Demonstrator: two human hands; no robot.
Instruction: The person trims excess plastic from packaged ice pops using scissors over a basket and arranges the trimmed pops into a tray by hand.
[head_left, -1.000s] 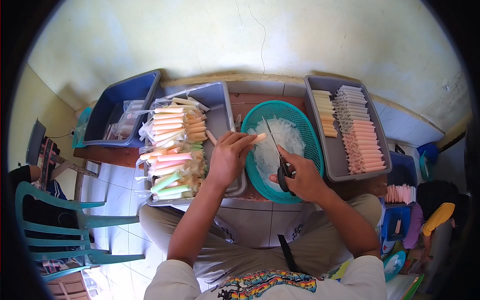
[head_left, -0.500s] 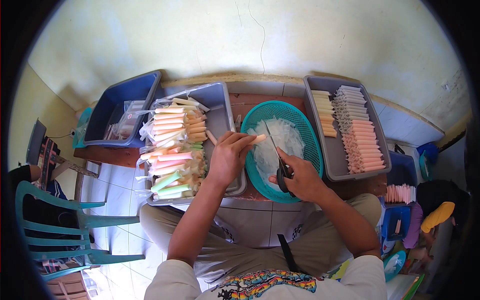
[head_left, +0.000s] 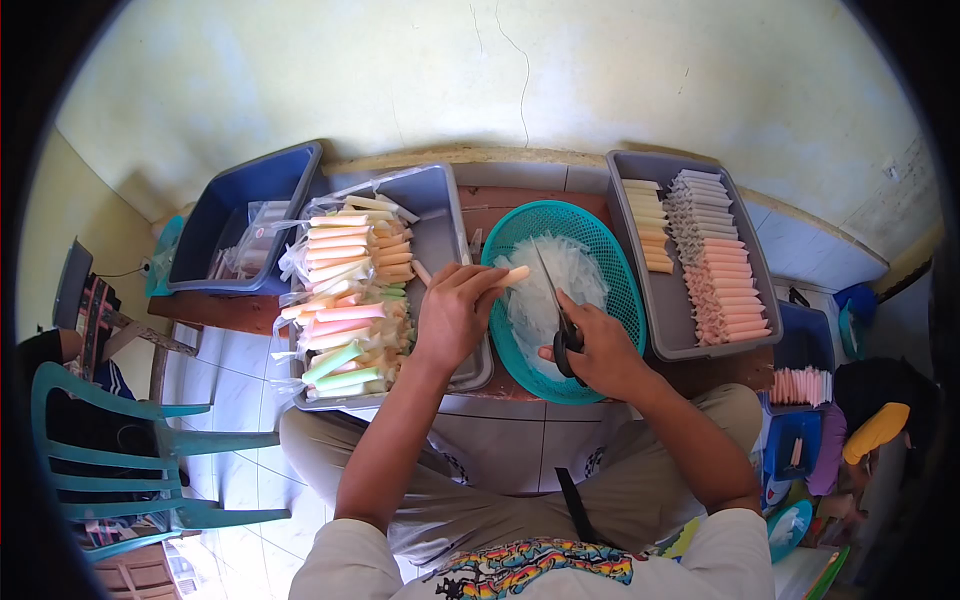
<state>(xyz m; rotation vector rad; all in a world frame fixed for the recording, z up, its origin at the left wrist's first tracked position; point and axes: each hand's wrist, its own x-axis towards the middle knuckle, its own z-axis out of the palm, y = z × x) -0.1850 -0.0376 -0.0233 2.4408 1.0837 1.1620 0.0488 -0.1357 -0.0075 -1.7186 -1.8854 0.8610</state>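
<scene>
My left hand [head_left: 457, 312] is closed on a pale orange ice pop [head_left: 513, 276], a filled plastic tube, above the left rim of a turquoise basket [head_left: 630, 290]. In my right hand [head_left: 603, 352] is a pair of scissors [head_left: 552, 285] with black handles, the blades pointing up and away over the basket. Clear plastic scraps [head_left: 570, 265] fill much of the basket. The blade tips are close to the ice pop's end but apart from it. Left of the basket, a grey tub [head_left: 432, 195] holds a heap of orange, pink, green and cream ice pops [head_left: 345, 310].
A grey tub [head_left: 745, 210] on the right has neat rows of cream, white and pink ice pops [head_left: 725, 285]. Beyond the heap stands a blue tub [head_left: 215, 195] with plastic packs. A green chair [head_left: 170, 440] is at lower left, and another person [head_left: 870, 430] at far right.
My right hand and the scissors have shifted slightly, and the blades look closer together. My left hand has barely moved, still with the ice pop.
</scene>
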